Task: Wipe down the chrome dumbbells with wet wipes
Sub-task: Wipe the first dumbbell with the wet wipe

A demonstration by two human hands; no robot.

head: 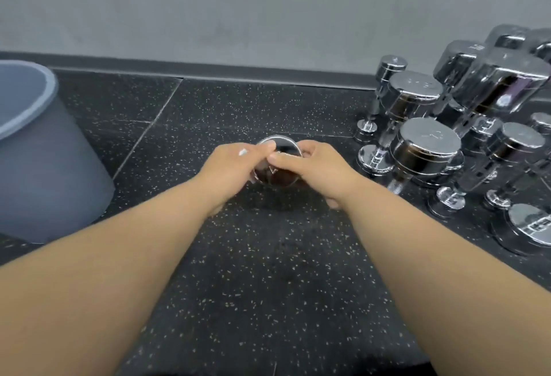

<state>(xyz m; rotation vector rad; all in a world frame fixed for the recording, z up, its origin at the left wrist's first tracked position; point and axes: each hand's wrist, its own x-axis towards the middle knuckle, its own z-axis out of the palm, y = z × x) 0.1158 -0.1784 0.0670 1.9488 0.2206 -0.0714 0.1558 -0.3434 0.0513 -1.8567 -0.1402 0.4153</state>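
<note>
shiny chrome dumbbell [280,145]: upright
left hand [235,167]: curled round its head, with white wipe [243,152]
right hand [310,167]: grips its head too

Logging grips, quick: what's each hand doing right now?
Left hand: curled round the dumbbell, a white scrap at its fingers.
Right hand: curled round the same dumbbell.

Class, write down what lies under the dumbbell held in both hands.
Speckled black floor shows around the dumbbell. The left hand and right hand cover its lower part, so whether it touches the floor cannot be seen.
</note>
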